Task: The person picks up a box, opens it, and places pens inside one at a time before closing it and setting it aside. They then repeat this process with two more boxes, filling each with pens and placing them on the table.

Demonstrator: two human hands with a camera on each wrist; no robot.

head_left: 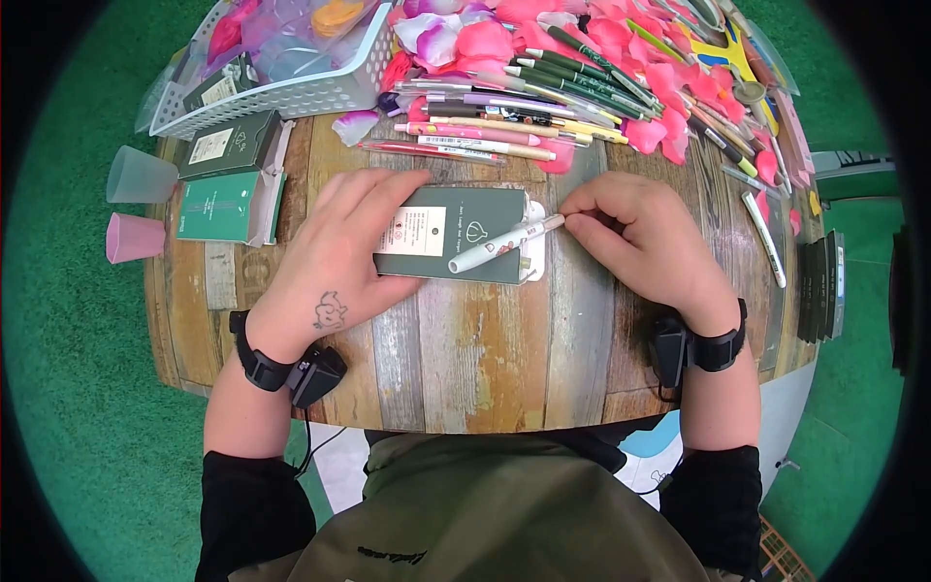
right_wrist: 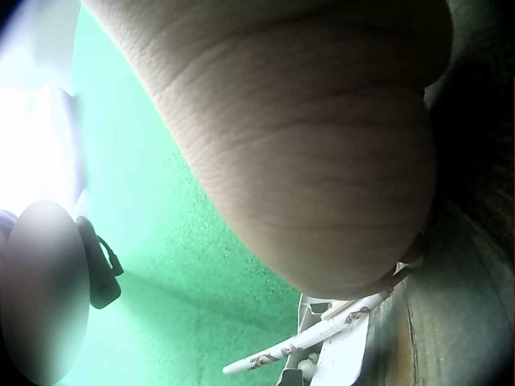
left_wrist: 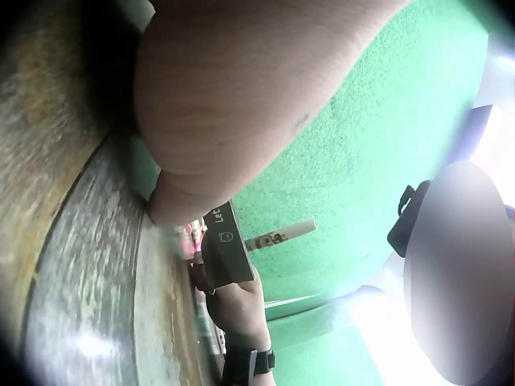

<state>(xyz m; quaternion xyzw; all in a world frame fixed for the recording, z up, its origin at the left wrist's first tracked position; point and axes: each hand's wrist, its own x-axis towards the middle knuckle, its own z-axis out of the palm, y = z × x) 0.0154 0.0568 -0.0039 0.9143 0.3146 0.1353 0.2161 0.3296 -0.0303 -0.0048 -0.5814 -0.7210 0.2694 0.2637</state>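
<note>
My left hand (head_left: pixel 339 252) grips a dark green cardboard box (head_left: pixel 475 209) from its left side, thumb along the near edge and fingers over the far one. The box has a white label, and its right end is open with a white flap (head_left: pixel 536 254) sticking out. Between thumb and fingertips, my right hand (head_left: pixel 645 238) pinches one end of a white patterned pen (head_left: pixel 495 247). The pen lies slanted across the box's right part in the head view. In the right wrist view, the pen (right_wrist: pixel 282 351) passes by the box's open end, where white contents show.
Behind the box lie rows of pens (head_left: pixel 485 126) and pink petals (head_left: pixel 485 41). At the left stand a white basket (head_left: pixel 359 78), a green box (head_left: pixel 218 209) and two cups, one pink (head_left: pixel 136 238). A white pen (head_left: pixel 764 238) lies at the right.
</note>
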